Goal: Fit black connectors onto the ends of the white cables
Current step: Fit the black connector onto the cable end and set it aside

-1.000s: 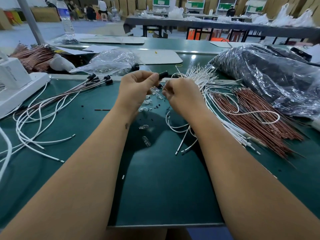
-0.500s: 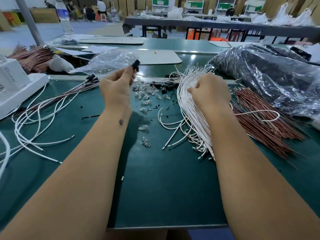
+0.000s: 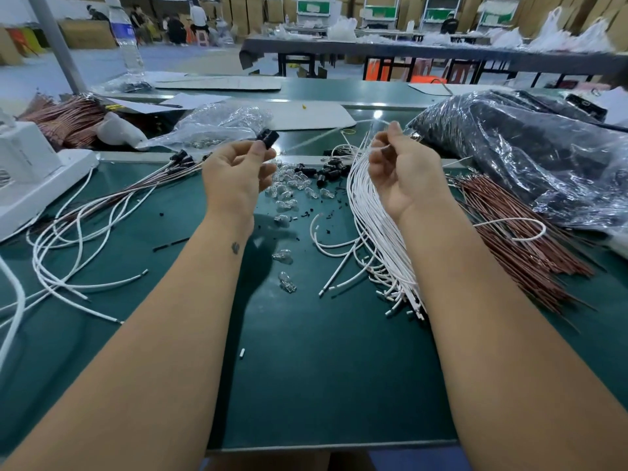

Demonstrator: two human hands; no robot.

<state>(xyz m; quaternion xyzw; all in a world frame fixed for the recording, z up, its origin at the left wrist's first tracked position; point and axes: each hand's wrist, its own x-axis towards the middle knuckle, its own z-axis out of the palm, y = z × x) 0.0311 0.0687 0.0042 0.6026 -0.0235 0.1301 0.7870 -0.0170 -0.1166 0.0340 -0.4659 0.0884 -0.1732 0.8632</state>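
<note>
My left hand is raised above the green table and pinches a black connector between thumb and fingertips. My right hand is lifted palm toward me and holds a thick bundle of white cables that hangs down to the table. One thin white cable stretches from those fingers toward the connector. More loose black connectors lie in a heap between my hands. Finished cables with black connectors lie fanned out at the left.
Small clear bulbs are scattered mid-table. Brown wires lie at the right beside a big dark plastic bag. A white machine stands at the left edge, a clear bag behind my left hand, a water bottle farther back.
Both hands rose and turned palm-up. The right hand lifted the white cable bundle higher and drew one cable out toward the connector, which the left hand kept pinched.
</note>
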